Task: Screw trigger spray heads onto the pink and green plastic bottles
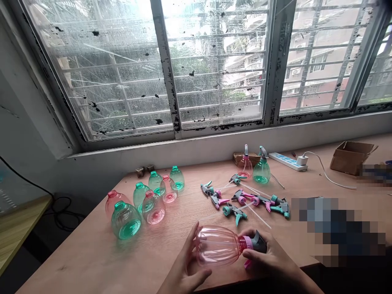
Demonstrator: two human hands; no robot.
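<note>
1. Pink bottle [218, 247] is held on its side over the near edge of the table [92, 263], neck to the right.
2. A carton [349, 158] is placed at the far right.
3. The bottle's base is cupped by the left hand [185, 267], thumb spread; how firmly cannot be told.
4. The spray head [260, 243] at its neck is gripped in the right hand [273, 250], thumb and fingers closed.
5. Seven open bottles [126, 220] are stood at the left, two spray bottles [261, 169] at the far side, right of centre.
6. Loose heads [235, 212] are scattered between the held bottle and that pair.
</note>
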